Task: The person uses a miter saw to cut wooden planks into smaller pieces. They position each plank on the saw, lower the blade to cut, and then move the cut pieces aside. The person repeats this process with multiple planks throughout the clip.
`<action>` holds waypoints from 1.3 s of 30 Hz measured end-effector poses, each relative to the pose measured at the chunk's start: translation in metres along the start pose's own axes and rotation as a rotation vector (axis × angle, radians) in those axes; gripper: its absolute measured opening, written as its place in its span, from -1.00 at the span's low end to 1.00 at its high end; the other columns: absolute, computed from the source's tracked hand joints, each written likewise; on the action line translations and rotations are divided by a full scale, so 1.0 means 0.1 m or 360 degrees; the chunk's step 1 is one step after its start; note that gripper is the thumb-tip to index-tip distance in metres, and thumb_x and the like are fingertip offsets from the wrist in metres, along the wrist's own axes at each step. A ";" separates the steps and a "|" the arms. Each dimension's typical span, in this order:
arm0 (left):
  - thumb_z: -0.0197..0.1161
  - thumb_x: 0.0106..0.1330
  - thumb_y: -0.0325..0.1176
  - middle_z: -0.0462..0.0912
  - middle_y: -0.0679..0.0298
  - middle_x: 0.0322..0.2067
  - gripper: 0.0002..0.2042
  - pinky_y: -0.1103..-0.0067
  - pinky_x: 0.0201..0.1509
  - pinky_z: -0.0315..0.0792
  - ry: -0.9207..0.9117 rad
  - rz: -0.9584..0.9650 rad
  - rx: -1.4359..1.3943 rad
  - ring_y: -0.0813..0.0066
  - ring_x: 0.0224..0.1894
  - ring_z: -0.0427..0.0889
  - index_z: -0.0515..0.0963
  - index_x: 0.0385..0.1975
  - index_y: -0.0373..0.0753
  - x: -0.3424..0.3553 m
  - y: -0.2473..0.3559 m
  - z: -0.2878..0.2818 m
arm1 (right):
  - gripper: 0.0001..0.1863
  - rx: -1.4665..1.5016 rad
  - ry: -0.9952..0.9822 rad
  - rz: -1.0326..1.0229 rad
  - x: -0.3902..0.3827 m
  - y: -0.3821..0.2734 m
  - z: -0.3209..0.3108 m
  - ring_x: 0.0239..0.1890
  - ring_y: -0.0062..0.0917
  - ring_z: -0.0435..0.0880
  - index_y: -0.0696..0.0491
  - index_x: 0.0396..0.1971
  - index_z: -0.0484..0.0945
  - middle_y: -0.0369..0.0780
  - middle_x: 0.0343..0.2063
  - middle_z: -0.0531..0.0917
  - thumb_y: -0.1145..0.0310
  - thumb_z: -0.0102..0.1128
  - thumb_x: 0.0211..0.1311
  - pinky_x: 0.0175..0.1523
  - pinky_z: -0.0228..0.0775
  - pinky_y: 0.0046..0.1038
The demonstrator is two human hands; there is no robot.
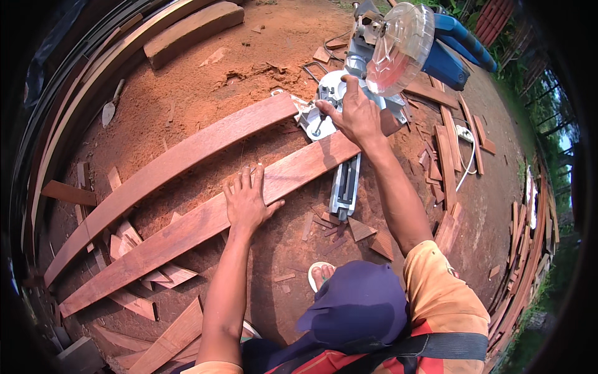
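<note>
My left hand [247, 201] lies flat, fingers spread, on a long reddish wooden plank [187, 230] that runs from lower left up to a mitre saw [374, 62]. My right hand [355, 112] rests on the saw's round grey base, fingers spread, right where the plank's end meets the saw. The saw's clear blade guard [398, 47] is raised just above that hand. A second long plank [168, 165] lies parallel behind the first, its end touching the saw's left side.
Red sawdust covers the ground. Wood offcuts [134, 240] lie under the planks and short slats [445, 156] lie right of the saw. A white cable [468, 159] runs there. Curved boards [193, 28] are stacked at the back left. My sandalled foot [321, 274] is near.
</note>
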State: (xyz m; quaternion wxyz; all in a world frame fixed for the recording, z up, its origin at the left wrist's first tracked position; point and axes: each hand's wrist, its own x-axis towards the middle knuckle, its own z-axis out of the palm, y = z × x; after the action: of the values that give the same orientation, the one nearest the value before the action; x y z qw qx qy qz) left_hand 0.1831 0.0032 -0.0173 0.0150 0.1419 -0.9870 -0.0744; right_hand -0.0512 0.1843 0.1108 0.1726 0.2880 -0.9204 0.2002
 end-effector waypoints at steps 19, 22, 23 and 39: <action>0.30 0.05 0.50 0.38 0.08 0.37 0.11 0.00 0.40 0.17 0.0125 -0.0081 0.0170 0.10 0.36 0.36 0.16 0.55 -0.05 0.31 -0.19 0.05 | -0.49 -0.0174 -0.0442 -0.0487 0.35 0.07 0.02 -0.44 -0.05 0.71 0.14 -0.33 0.67 0.03 -0.57 0.67 -0.11 0.29 0.34 -0.31 0.50 -0.12; 0.29 0.06 0.51 0.36 0.10 0.40 0.09 -0.04 0.39 0.19 0.0080 -0.0077 0.0136 0.09 0.37 0.36 0.16 0.56 -0.01 0.34 -0.20 0.05 | -0.53 -0.0145 -0.0484 -0.0465 0.33 0.13 0.01 -0.41 -0.02 0.74 0.08 -0.25 0.65 0.01 -0.59 0.69 -0.10 0.25 0.33 -0.27 0.53 -0.02; 0.32 0.05 0.49 0.36 0.10 0.40 0.10 -0.02 0.40 0.18 0.0080 -0.0084 0.0121 0.10 0.38 0.35 0.16 0.56 -0.01 0.34 -0.20 0.05 | -0.54 -0.0146 -0.0488 -0.0446 0.31 0.13 0.01 -0.40 -0.02 0.74 0.07 -0.23 0.65 0.01 -0.59 0.69 -0.10 0.25 0.33 -0.26 0.53 -0.02; 0.58 -0.23 0.37 -0.01 -0.08 0.56 0.38 -0.08 0.62 -0.26 -0.0227 0.0091 -0.0035 -0.06 0.63 -0.11 -0.01 0.59 -0.22 0.27 -0.71 -0.07 | 0.03 0.0382 -0.0407 -0.0668 -1.15 -0.24 1.08 0.50 -0.05 0.22 0.21 0.43 0.21 0.14 0.42 0.25 -0.16 0.43 0.18 0.55 0.10 -0.12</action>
State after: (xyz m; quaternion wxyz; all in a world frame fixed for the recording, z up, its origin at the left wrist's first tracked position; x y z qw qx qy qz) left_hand 0.1777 -0.0725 -0.0204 -0.0517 0.1079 -0.9883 -0.0946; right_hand 0.0305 0.1684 -0.0255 0.0574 0.5136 -0.8247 0.2298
